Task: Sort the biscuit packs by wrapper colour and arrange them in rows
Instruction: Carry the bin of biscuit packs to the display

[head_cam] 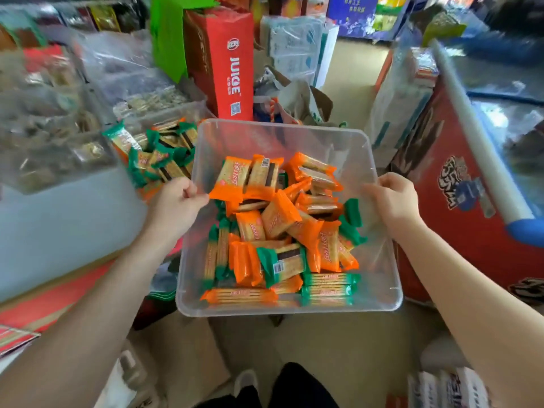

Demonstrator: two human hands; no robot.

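A clear plastic bin (pixel 282 134) of mixed biscuit packs is held up by both hands.

The left rim is gripped by the left hand (pixel 176 201) and the right rim by the right hand (pixel 394 201), fingers curled over each edge. Orange packs (pixel 276 219) and green packs (pixel 279 265) are jumbled inside; more packs (pixel 159 154) are piled on the counter just left.

- We lose the lower packs (pixel 266 285) under the pile in the bin (pixel 294 134).
- Our left hand (pixel 176 201) covers part of the green packs (pixel 159 154) outside.
- Shelves (pixel 44 98) at left smear into blur.
- The freezer (pixel 485 178) runs off the right edge.
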